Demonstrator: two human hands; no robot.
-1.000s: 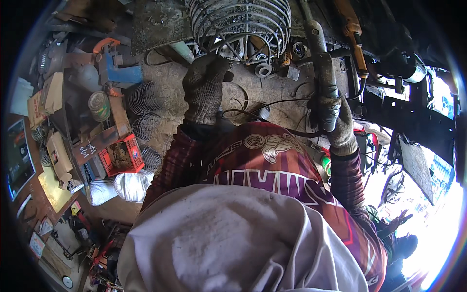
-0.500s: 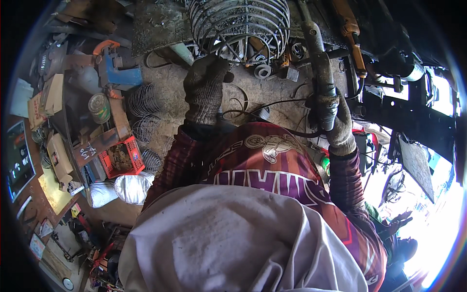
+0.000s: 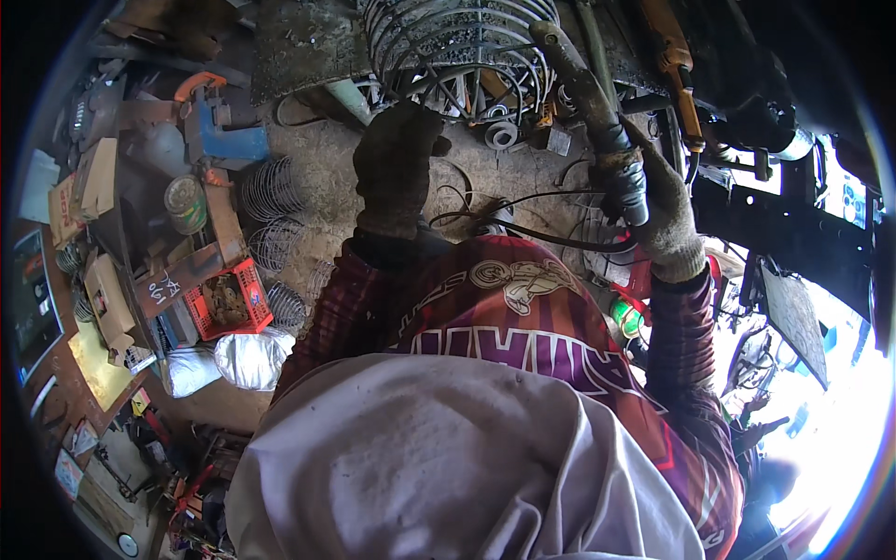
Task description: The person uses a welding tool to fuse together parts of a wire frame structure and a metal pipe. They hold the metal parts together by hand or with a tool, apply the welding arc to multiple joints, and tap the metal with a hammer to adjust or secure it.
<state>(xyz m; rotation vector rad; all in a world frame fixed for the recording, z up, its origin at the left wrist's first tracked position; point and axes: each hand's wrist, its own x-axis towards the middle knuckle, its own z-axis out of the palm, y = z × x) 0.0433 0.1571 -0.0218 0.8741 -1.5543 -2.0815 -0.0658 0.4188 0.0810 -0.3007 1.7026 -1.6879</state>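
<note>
My left hand (image 3: 397, 173), in a dark knitted glove, is closed in a fist just below the wire cage (image 3: 467, 56), a stack of grey rings at the top. Its fingers curl near the cage's lower edge, and what they hold, if anything, is hidden. In a lighter knitted glove, my right hand (image 3: 674, 210) grips the thick lower part of a worn metal tube (image 3: 577, 84), its fingers reaching up along the far side. The tube slants, with its upper end toward the cage. A black cable (image 3: 569, 241) runs leftward from near its lower end.
Behind the tube stands a long metal rod (image 3: 595, 47). An orange-handled tool (image 3: 674, 56) hangs to its right. On the floor are a metal ring (image 3: 501, 136) and several wire coils (image 3: 273, 187). A red crate (image 3: 250, 299) and a blue clamp-like tool (image 3: 229, 135) are at left.
The metal tube's upper end has tilted left, away from the rod behind it. My right hand has shifted slightly right and its fingers now extend upward. My left hand has barely moved.
</note>
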